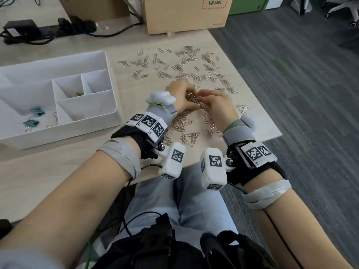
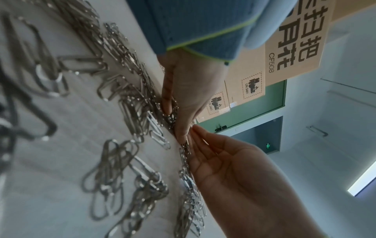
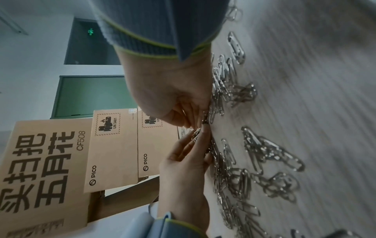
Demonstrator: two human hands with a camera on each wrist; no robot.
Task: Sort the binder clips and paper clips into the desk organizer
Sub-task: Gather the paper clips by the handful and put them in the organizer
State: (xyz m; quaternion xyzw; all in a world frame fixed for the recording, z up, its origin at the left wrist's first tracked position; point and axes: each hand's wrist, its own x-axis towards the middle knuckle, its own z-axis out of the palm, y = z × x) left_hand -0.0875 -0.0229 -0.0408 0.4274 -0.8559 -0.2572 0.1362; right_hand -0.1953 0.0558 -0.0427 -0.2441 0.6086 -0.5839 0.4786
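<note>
Scene: A seated person works at the near corner of a light wooden table [image 1: 229, 55], both forearms reaching in from below.
Left hand: The left hand [image 1: 179, 98] sits edge-down on the table, its fingers curled around a bunch of paper clips [image 1: 192, 99] gathered between the two hands.
Right hand: The right hand [image 1: 217, 105] faces the left one, fingertips meeting it over the same bunch; its fingers bend in and pinch at the clips.
Paper clips: Many silver paper clips [image 1: 184, 65] lie scattered over the table beyond the hands, with more [image 1: 182, 131] spread under and between the wrists. The wrist views show them tangled in loose clumps beside both palms.
Organizer: A white desk organizer [image 1: 108, 74] stands to the left of the clip spread, near the left wrist but apart from it.
Binder clips: Two teal binder clips [image 1: 35, 117] rest in the organizer's large left compartment, with a few loose paper clips beside them. Something small lies in a middle compartment; what it is cannot be told.
Background: A cardboard box [image 1: 184, 16] stands at the table's far edge, and a black power strip [image 1: 48, 30] with cables lies at the far left.
</note>
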